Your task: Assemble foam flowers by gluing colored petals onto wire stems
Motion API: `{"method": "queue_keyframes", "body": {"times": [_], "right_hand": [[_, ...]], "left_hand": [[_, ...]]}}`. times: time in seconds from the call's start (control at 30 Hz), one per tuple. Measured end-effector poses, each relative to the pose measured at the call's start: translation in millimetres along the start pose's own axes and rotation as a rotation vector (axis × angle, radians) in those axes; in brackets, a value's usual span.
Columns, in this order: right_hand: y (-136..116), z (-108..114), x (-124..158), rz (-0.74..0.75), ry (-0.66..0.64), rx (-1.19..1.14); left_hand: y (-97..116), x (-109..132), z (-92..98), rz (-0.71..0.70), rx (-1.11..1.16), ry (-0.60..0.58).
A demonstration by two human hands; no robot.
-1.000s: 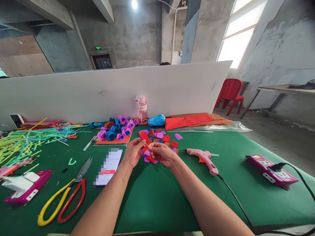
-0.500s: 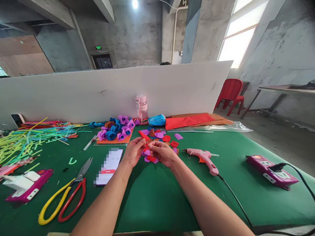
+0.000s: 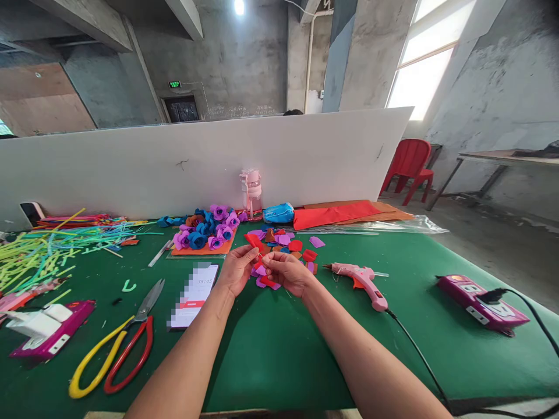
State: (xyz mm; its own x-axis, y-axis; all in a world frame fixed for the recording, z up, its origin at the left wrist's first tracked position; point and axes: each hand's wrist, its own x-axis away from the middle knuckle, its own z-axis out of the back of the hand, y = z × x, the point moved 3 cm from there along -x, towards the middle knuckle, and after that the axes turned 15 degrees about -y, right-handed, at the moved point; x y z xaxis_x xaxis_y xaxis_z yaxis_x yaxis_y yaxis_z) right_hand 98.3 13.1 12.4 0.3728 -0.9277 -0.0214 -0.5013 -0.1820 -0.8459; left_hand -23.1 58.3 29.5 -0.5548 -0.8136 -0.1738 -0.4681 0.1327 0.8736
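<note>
Both hands meet over a heap of cut petals in the middle of the table. My left hand (image 3: 238, 270) is closed, pinching a bright red petal (image 3: 254, 241) between thumb and forefinger. Fingertip to fingertip with it, my right hand (image 3: 288, 272) is closed in a pinch on what looks like a thin stem, mostly hidden by the fingers. Purple, red, brown and blue petals (image 3: 317, 242) lie loose around and behind the hands. Finished purple and blue flowers (image 3: 198, 240) are grouped on an orange sheet at left. To the right lies a pink glue gun (image 3: 360, 279).
Scissors (image 3: 142, 311) and a phone (image 3: 192, 302) lie left of my arms. Power strips (image 3: 483, 302) sit at both sides. Pipe cleaners (image 3: 94, 235) are piled at far left. A pink bottle (image 3: 251, 189) and red sheet (image 3: 332, 215) stand before a white partition (image 3: 174, 166).
The red petal at my left fingertips has shifted and tilted slightly. Both hands stay in nearly the same place, still pinching.
</note>
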Motion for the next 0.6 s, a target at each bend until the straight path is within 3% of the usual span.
{"method": "queue_keyframes", "body": {"times": [0.23,0.6], "right_hand": [[-5,-7,4,0.03,0.012,0.081],[-16,-4,1,0.257,0.166,0.175]], "left_hand": [[2,1,-1.7,-0.007,-0.001,-0.018],[3,1,-7.6,-0.005,-0.062,-0.043]]}}
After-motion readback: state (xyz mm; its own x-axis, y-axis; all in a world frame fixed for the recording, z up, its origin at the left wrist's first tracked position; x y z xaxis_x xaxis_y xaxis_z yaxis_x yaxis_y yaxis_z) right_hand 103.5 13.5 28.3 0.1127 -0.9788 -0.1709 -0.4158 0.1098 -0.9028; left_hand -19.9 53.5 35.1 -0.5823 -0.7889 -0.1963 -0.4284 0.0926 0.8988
